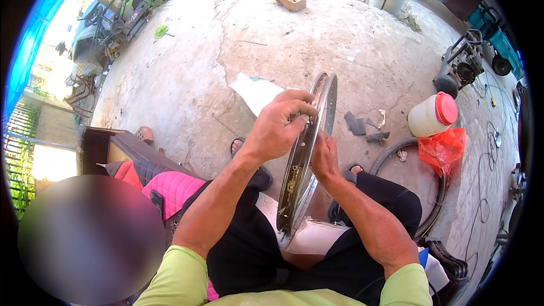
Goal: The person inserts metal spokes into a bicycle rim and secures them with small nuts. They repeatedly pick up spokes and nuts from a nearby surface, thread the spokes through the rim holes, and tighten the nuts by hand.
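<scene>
While the left hand (279, 126) grasped the upper left edge of a bare wheel rim (293, 186), the right hand (324, 157) lay along its right side, fingertips hidden, their grasp impossible to tell. Steady, opposed pressure probably suited the work best. The rim stood tilted, seemingly near the pale board's (320, 234) near edge, its channel dark and yellow-flecked, its right side silvery.

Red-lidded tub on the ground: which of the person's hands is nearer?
Right. The right hand is by the wheel rim, with the red-lidded tub off to its right; the left hand is farther left, at the rim's left side.
</scene>
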A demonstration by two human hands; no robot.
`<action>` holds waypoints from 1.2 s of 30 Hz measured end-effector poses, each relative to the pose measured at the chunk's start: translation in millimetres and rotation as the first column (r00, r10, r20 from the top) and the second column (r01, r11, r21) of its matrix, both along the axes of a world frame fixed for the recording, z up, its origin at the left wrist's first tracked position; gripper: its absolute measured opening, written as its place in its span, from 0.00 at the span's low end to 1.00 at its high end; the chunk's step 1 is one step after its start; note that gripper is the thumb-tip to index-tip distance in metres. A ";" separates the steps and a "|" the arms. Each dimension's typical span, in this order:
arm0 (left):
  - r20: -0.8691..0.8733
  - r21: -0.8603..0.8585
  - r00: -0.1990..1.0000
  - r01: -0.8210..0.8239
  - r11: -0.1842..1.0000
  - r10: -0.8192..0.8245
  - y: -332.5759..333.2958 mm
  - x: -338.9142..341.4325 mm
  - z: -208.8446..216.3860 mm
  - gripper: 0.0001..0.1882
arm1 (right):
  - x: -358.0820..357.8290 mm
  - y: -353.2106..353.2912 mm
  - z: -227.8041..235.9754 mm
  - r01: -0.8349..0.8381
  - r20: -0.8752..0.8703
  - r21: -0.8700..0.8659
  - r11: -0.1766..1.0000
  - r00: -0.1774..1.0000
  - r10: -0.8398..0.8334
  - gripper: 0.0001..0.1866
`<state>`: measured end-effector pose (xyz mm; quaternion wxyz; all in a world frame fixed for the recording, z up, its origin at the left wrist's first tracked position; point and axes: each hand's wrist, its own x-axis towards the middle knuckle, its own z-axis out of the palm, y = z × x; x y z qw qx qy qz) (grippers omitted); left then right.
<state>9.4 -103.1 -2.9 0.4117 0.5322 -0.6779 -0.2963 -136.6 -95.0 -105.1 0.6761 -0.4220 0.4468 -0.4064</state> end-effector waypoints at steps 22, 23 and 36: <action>0.008 0.003 0.999 -0.049 0.999 0.049 5.0 -5.8 0.0 0.11 | -0.8 0.2 5.7 -0.007 -0.001 -0.007 1.000 1.000 0.007 0.28; -0.035 0.024 0.995 -0.091 0.996 0.092 6.7 -10.2 1.8 0.11 | -0.2 0.7 7.2 0.002 0.004 -0.006 1.000 1.000 -0.002 0.28; -0.325 0.541 0.890 -0.103 0.835 0.320 28.5 -14.6 -4.9 0.22 | -2.9 -2.5 17.8 -0.097 -0.010 0.025 0.995 0.995 0.097 0.30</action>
